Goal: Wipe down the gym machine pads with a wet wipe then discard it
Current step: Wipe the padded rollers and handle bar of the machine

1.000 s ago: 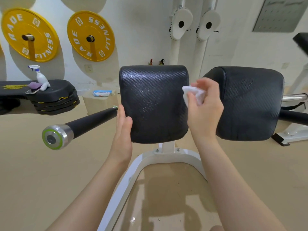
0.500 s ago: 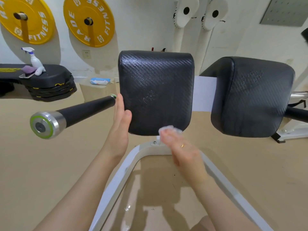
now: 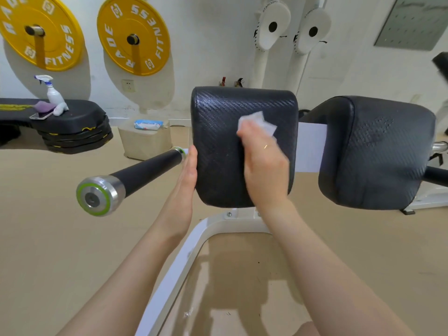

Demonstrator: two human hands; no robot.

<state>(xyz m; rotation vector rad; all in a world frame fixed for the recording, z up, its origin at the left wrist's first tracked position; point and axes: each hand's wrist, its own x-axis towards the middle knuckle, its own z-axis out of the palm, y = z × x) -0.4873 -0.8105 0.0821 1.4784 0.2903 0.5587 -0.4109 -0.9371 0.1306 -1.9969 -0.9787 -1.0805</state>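
Two black textured pads sit side by side on a white machine frame (image 3: 184, 260): the left pad (image 3: 218, 141) straight ahead, the right pad (image 3: 378, 151) beyond it. My right hand (image 3: 264, 163) presses a crumpled white wet wipe (image 3: 259, 123) flat against the face of the left pad, fingers stretched over the wipe. My left hand (image 3: 188, 175) lies with straight fingers against the left pad's left edge, steadying it.
A black handle bar with a silver, green-ringed end cap (image 3: 99, 196) juts toward me at left. A pack of wipes (image 3: 148, 124) lies on a beige box. A spray bottle (image 3: 54, 95) stands on stacked black plates. Yellow weight plates (image 3: 133, 36) hang on the wall.
My right hand with the wipe went from the left pad's right edge down to its bottom edge, then up onto the middle of its face. My left hand stayed at the pad's left edge.
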